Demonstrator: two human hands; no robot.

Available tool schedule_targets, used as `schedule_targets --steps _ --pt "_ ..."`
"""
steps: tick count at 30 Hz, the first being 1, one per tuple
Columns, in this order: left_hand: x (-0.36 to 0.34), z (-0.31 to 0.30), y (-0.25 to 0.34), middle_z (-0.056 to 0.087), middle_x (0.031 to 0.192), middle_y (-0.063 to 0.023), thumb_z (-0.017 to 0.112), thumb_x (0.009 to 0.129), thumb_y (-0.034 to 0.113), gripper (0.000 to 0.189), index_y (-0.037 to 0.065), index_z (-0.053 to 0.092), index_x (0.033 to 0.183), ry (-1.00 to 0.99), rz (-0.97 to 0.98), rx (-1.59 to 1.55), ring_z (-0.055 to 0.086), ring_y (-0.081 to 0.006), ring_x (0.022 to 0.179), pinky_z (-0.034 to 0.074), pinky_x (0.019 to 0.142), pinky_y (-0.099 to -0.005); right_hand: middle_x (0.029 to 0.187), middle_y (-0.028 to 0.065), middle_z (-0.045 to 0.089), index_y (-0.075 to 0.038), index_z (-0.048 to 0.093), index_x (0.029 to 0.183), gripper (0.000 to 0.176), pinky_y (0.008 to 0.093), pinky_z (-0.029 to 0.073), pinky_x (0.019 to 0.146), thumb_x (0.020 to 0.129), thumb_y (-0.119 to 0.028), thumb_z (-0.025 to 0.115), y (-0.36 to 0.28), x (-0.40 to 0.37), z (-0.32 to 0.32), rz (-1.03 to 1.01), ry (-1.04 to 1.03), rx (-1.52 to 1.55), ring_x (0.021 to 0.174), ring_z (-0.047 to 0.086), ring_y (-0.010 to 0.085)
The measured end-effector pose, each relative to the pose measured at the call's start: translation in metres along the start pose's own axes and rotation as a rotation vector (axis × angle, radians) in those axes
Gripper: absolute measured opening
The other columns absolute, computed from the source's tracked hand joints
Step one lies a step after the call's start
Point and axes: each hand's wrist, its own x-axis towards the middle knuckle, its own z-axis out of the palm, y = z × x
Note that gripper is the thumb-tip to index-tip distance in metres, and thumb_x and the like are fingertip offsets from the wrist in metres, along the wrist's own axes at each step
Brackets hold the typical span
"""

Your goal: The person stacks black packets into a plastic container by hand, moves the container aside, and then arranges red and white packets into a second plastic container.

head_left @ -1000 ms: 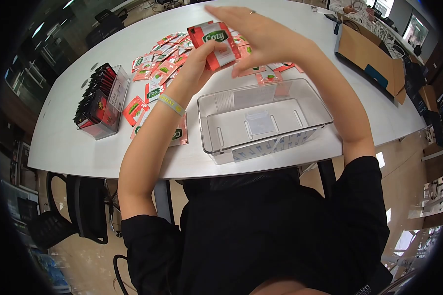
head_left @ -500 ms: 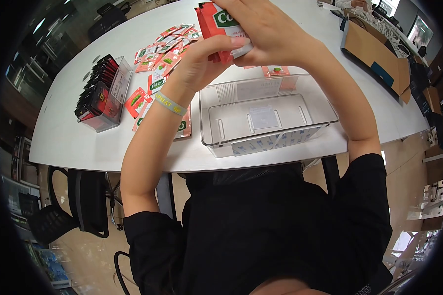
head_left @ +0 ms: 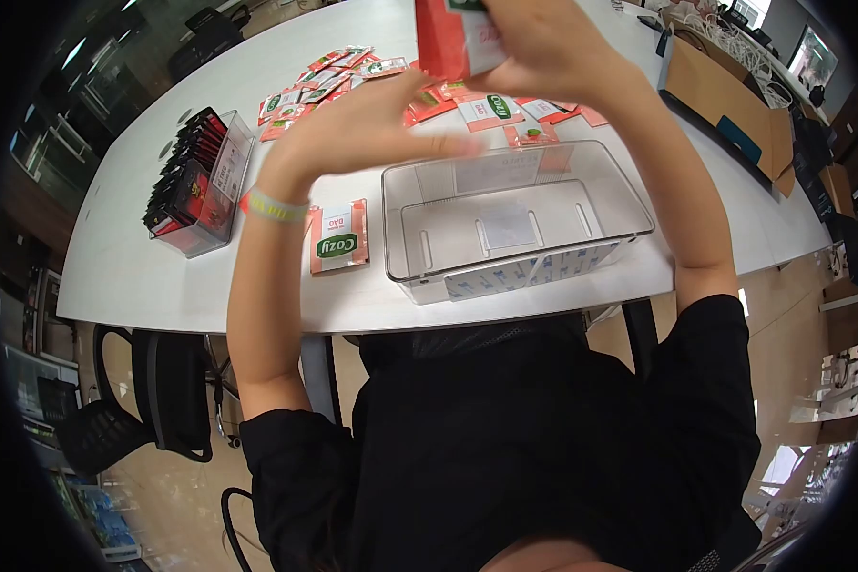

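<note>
My right hand (head_left: 548, 52) grips a small stack of red and white Cozy tea sachets (head_left: 445, 43) at the top of the view. The upper part of the stack is cut off by the frame's edge. Lower and to the left, my left hand (head_left: 357, 129) is apart from the stack, blurred, with its thumb stretched out from the fingers. A clear plastic bin (head_left: 462, 224) stands in front of me, with no sachets seen inside. One peach-coloured Cozy sachet (head_left: 339, 235) lies left of it. Several loose sachets (head_left: 491, 110) lie just behind the bin.
More red sachets are heaped in a pile (head_left: 324, 81) farther back on the white table (head_left: 286, 276). On the left stands a clear holder (head_left: 227, 186) filled with black and red packets (head_left: 183, 181). An open cardboard box (head_left: 720, 100) with white cables is at the right.
My left hand has let go of the sachet stack and moved down and left, fingers opening. My right hand has lifted the stack slightly up and right.
</note>
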Motion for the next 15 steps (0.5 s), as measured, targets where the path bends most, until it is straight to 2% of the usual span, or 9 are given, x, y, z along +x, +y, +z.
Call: schedule_targets --steps 1,2,4,5,6,7,10,13,15 --pt "-0.007 -0.008 0.0 0.063 0.096 -0.0191 0.062 0.069 0.065 0.076 -0.002 0.059 0.103 -0.051 -0.041 0.564 0.062 -0.0192 0.087 0.049 0.072 -0.0314 0.102 0.0197 0.05 0.001 0.034 0.127 0.085 0.041 0.041 0.081 0.058 -0.026 0.076 0.003 0.002 -0.005 0.058 0.006 0.004 0.095 0.05 0.0358" --pt "-0.009 -0.015 0.004 0.063 0.096 -0.0191 0.062 0.069 0.065 0.076 -0.002 0.059 0.103 -0.05 -0.027 0.564 0.062 -0.0192 0.087 0.049 0.072 -0.0314 0.1 0.0198 0.049 0.001 0.034 0.125 0.084 0.0409 0.041 0.079 0.057 -0.024 0.076 0.002 0.004 -0.011 0.147 -0.037 0.039 0.093 0.05 0.0361" --pt "-0.006 -0.024 0.013 0.064 0.071 -0.0163 0.065 0.065 0.065 0.07 -0.003 0.066 0.083 -0.355 -0.339 0.486 0.064 -0.0197 0.069 0.049 0.063 -0.029 0.1 0.0195 0.049 0.001 0.034 0.125 0.084 0.0411 0.041 0.079 0.056 -0.023 0.076 0.01 0.003 -0.012 0.093 0.037 -0.026 0.092 0.05 0.0365" --pt "-0.007 -0.022 0.004 0.061 0.056 -0.0101 0.069 0.064 0.059 0.062 -0.002 0.066 0.075 -0.32 -0.219 0.434 0.063 -0.0197 0.055 0.049 0.055 -0.0287 0.1 0.0192 0.05 0.001 0.035 0.125 0.084 0.0414 0.041 0.079 0.056 -0.023 0.076 0.014 0.002 -0.014 0.037 0.112 -0.067 0.091 0.05 0.0368" --pt "-0.007 -0.019 -0.003 0.061 0.055 -0.0092 0.073 0.065 0.046 0.049 -0.001 0.066 0.075 -0.281 -0.139 0.44 0.062 -0.0187 0.052 0.048 0.052 -0.028 0.104 0.0179 0.051 -0.001 0.034 0.127 0.081 0.0409 0.042 0.081 0.059 -0.019 0.074 0.01 0.003 -0.022 0.119 0.032 -0.075 0.094 0.052 0.0327" --pt "-0.007 -0.017 0.003 0.062 0.061 -0.0106 0.072 0.07 0.029 0.032 -0.001 0.065 0.077 -0.31 -0.212 0.398 0.063 -0.018 0.053 0.049 0.051 -0.028 0.109 0.0116 0.055 -0.004 0.04 0.125 0.088 0.038 0.041 0.078 0.05 -0.029 0.078 0.017 -0.003 -0.015 0.137 0.041 -0.145 0.102 0.053 0.027" --pt "-0.001 -0.008 0.0 0.062 0.063 -0.0112 0.068 0.075 0.02 0.023 -0.001 0.063 0.079 -0.295 -0.226 0.245 0.063 -0.0174 0.053 0.049 0.051 -0.0288 0.101 0.012 0.056 -0.002 0.042 0.122 0.086 0.0381 0.043 0.075 0.049 -0.031 0.077 0.024 -0.007 -0.01 0.067 0.113 -0.121 0.096 0.055 0.0279" --pt "0.004 0.003 0.002 0.062 0.061 -0.0118 0.067 0.078 0.022 0.025 -0.002 0.062 0.08 -0.085 -0.237 0.154 0.062 -0.0188 0.053 0.047 0.051 -0.0303 0.094 0.0134 0.055 0.0 0.042 0.121 0.086 0.036 0.044 0.071 0.049 -0.032 0.077 0.022 -0.008 -0.008 0.085 0.006 -0.067 0.09 0.058 0.0279" --pt "0.009 0.01 -0.005 0.061 0.06 -0.0131 0.067 0.078 0.029 0.031 -0.002 0.062 0.079 0.296 -0.118 0.435 0.06 -0.0212 0.054 0.046 0.053 -0.0319 0.096 0.0152 0.055 0.003 0.041 0.121 0.084 0.0365 0.046 0.074 0.051 -0.029 0.076 0.02 -0.008 -0.005 0.108 -0.1 -0.007 0.091 0.057 0.0297"
